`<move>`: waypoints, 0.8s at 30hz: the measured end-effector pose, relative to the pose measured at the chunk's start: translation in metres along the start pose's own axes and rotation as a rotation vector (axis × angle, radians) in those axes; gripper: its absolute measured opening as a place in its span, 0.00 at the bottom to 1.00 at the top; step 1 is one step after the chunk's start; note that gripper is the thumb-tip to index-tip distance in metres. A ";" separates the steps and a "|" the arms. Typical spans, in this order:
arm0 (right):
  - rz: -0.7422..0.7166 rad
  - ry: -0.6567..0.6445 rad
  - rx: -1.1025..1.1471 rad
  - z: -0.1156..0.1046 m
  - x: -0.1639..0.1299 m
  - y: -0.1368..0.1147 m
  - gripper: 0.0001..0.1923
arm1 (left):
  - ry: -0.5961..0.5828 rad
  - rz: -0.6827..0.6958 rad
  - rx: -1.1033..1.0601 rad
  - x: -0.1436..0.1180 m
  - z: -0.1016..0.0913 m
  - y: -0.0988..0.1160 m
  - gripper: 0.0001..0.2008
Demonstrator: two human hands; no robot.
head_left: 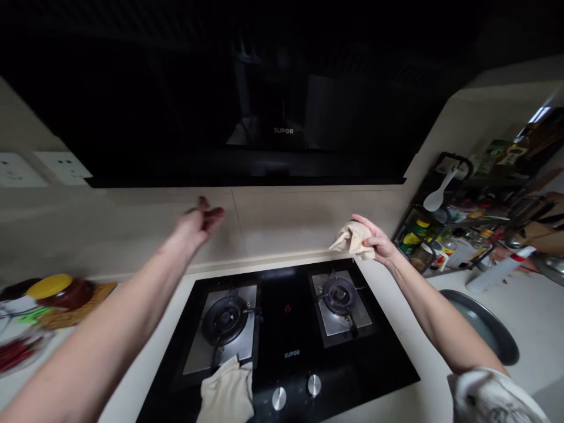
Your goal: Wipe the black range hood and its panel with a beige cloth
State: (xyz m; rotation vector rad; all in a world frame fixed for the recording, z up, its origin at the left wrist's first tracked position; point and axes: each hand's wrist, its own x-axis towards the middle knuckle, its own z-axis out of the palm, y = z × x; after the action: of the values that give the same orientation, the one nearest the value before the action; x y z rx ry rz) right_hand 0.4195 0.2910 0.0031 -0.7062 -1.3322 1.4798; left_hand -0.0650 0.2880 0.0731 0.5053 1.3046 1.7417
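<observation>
Where right fingers point(374, 241) pinch it, the cloth point(351, 238) juts leftward

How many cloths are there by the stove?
2. One cream cloth is in the person's right hand; the second cloth lies at the stove's front, below the left burner.

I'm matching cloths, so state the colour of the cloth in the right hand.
The right hand holds a cream cloth, seen in the head view.
</observation>
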 end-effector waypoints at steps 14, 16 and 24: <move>0.322 -0.316 0.023 0.073 -0.042 0.040 0.51 | -0.786 -0.248 0.171 -0.139 0.019 -0.164 0.13; 0.341 -0.349 -0.039 0.064 -0.047 0.046 0.52 | -0.680 -0.278 0.120 -0.133 0.013 -0.155 0.09; 0.104 -0.405 -0.765 0.058 -0.074 0.083 0.43 | -0.396 -0.459 0.003 -0.125 -0.006 -0.127 0.10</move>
State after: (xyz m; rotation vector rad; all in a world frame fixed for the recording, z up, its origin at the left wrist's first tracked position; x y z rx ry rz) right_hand 0.3698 0.2077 -0.0765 -0.9896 -2.2513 1.2056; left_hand 0.0483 0.1896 -0.0231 0.4780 1.0390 1.1889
